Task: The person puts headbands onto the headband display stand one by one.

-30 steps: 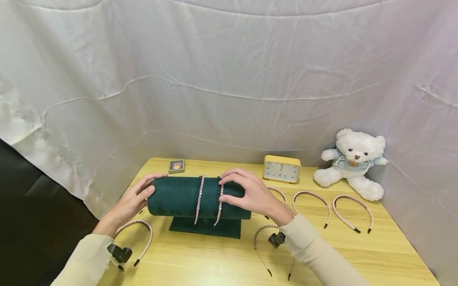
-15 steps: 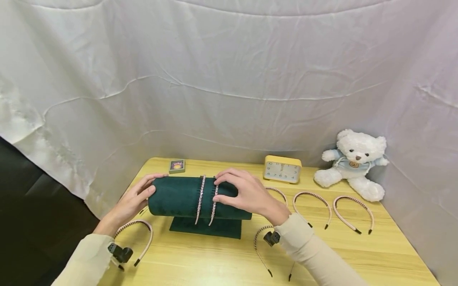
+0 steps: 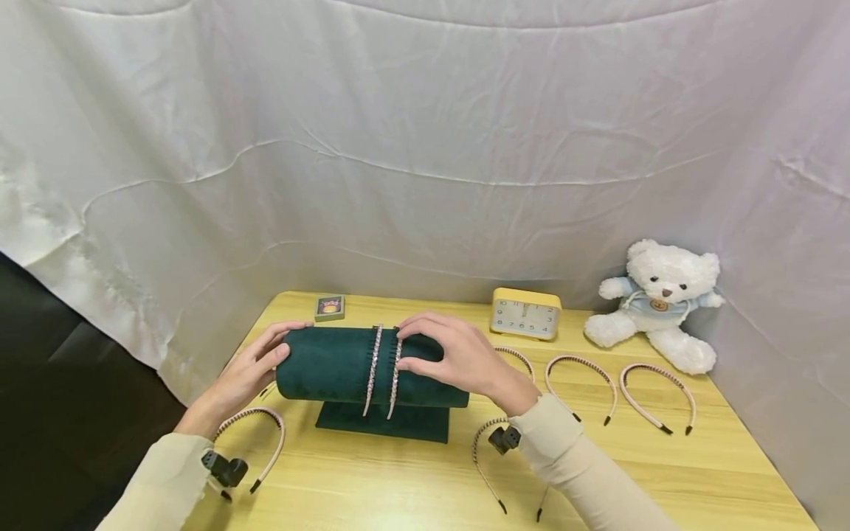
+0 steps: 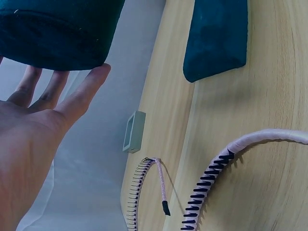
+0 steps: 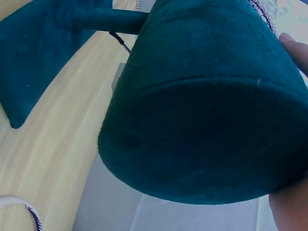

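Observation:
A dark green velvet display stand [image 3: 325, 365] has a horizontal roll above a flat base. My left hand [image 3: 242, 372] grips the roll's left end, thumb in front and fingers reaching behind; the left wrist view shows the fingers [image 4: 84, 94] against that end. Two pale pink headbands with dark teeth and a sparkling surface hang over the roll side by side. The right-hand headband [image 3: 394, 383] is between the thumb and fingers of my right hand [image 3: 458, 358], which pinches it. The other headband [image 3: 372, 372] hangs just left of it, untouched.
Several more headbands lie on the wooden table, one [image 3: 281, 442] by my left wrist and others, such as this headband [image 3: 657, 369], to the right. Behind stand a small grey box [image 3: 329, 307], a yellow clock [image 3: 524, 315] and a white teddy bear [image 3: 664, 295]. Curtains surround the table.
My right hand has slid the pinched headband leftward along the roll, closer to the other one, and has since nearly stopped. The left hand stays on the roll's end.

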The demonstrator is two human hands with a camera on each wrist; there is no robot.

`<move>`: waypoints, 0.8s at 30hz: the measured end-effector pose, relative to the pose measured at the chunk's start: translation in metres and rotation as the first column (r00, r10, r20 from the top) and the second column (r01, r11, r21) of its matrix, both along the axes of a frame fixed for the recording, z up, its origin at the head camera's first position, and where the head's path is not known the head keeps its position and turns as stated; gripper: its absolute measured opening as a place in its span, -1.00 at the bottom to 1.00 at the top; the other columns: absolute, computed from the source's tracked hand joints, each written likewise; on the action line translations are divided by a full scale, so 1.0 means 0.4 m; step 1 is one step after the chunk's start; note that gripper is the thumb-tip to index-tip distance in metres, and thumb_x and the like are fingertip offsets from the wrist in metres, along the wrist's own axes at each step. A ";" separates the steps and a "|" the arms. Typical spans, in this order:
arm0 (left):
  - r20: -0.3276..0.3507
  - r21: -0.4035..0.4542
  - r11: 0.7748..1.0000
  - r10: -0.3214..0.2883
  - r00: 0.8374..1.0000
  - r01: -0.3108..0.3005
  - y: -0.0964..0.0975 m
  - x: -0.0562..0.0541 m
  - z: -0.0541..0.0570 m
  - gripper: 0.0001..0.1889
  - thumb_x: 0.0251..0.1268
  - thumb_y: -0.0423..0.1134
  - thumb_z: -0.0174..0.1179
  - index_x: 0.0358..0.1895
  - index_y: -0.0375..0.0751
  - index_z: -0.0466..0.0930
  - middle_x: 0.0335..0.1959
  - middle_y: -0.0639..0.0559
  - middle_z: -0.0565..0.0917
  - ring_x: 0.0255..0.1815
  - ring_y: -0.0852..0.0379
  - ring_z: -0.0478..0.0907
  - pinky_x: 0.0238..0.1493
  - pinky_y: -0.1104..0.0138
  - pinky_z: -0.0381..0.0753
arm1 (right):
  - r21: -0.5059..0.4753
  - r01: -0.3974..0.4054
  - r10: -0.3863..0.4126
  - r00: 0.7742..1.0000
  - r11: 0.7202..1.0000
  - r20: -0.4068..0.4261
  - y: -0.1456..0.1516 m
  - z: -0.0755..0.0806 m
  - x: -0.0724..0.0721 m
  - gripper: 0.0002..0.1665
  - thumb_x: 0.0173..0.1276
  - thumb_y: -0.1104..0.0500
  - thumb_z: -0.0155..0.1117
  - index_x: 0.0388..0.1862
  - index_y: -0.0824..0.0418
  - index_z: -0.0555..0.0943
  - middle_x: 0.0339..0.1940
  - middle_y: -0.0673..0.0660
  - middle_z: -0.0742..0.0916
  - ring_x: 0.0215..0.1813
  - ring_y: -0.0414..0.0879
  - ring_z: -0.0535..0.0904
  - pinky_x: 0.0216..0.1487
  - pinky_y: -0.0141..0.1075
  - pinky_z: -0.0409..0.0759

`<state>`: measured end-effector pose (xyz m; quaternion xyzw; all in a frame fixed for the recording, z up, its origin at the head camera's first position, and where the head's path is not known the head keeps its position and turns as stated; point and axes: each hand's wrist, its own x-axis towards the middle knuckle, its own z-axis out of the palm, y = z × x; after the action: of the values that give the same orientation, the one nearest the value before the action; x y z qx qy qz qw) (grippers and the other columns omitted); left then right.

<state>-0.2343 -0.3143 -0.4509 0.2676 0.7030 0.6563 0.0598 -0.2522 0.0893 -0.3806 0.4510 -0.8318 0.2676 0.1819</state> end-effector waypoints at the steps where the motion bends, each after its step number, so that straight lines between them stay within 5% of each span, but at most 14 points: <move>1: 0.001 -0.001 1.000 0.002 1.000 -0.002 0.000 0.000 0.000 -0.51 0.87 -0.33 -0.24 0.70 -0.16 0.18 0.67 0.14 0.32 0.49 0.31 0.48 0.23 0.33 0.71 | -0.004 0.010 -0.010 1.000 1.000 0.010 0.000 0.000 0.000 -0.53 0.42 -0.19 0.59 0.19 -0.05 0.77 0.26 -0.08 0.80 0.29 -0.13 0.75 0.31 -0.09 0.73; 9: 0.000 -0.009 1.000 0.006 1.000 -0.006 0.000 0.002 0.002 -0.51 0.87 -0.31 -0.23 0.71 -0.18 0.17 0.68 0.11 0.30 0.50 0.31 0.46 0.24 0.33 0.71 | 0.051 0.092 -0.093 0.995 0.994 0.021 -0.012 0.009 0.011 -0.48 0.42 -0.27 0.55 0.22 -0.07 0.80 0.26 -0.08 0.83 0.31 -0.09 0.76 0.41 -0.01 0.67; 18: -0.001 0.006 1.000 -0.006 1.000 0.006 0.000 0.000 0.001 -0.51 0.87 -0.32 -0.24 0.70 -0.19 0.18 0.66 0.14 0.32 0.48 0.31 0.49 0.22 0.32 0.72 | 0.102 0.096 -0.080 0.986 0.990 -0.147 -0.028 0.014 0.019 -0.48 0.46 -0.26 0.50 0.24 -0.03 0.83 0.22 -0.03 0.85 0.28 -0.10 0.78 0.46 0.02 0.63; 24: 0.000 0.004 1.000 -0.013 1.000 0.013 -0.001 -0.001 0.001 -0.51 0.87 -0.33 -0.25 0.70 -0.17 0.18 0.65 0.18 0.33 0.47 0.30 0.50 0.24 0.32 0.72 | 0.080 0.100 -0.086 0.983 0.992 -0.164 -0.034 0.010 0.019 -0.49 0.44 -0.25 0.53 0.22 -0.02 0.84 0.18 -0.04 0.87 0.25 -0.11 0.79 0.45 0.00 0.63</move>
<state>-0.2345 -0.3146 -0.4505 0.2724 0.6999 0.6572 0.0634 -0.2446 0.0759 -0.3767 0.4393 -0.8456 0.1848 0.2403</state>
